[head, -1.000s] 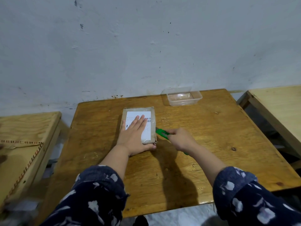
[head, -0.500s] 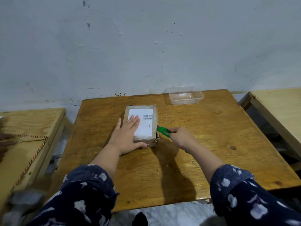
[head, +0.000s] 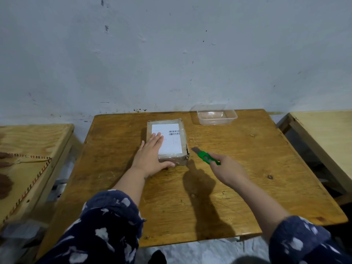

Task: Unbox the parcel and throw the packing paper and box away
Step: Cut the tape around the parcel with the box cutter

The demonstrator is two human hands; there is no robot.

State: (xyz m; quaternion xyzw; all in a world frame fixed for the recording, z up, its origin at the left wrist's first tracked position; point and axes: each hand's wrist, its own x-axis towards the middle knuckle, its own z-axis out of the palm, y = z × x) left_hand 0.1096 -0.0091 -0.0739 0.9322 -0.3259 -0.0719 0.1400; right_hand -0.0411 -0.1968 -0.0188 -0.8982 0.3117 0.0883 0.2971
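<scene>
A small taped cardboard parcel [head: 172, 139] with a white shipping label lies on the wooden table [head: 238, 168], near its back middle. My left hand [head: 151, 158] rests flat on the parcel's near left part, fingers spread, thumb along its front edge. My right hand [head: 226, 169] holds a green utility knife [head: 205, 157] just right of the parcel's near right corner. The grey blade sticks out and points at the parcel without touching it.
A clear plastic container [head: 214, 114] stands at the back of the table, right of the parcel. A pale wooden table [head: 28, 149] stands to the left and another [head: 327, 130] to the right. A grey wall rises right behind the table.
My right hand has drawn the knife back out of the parcel's right side, toward me and to the right. My left hand stays pressed on the parcel.
</scene>
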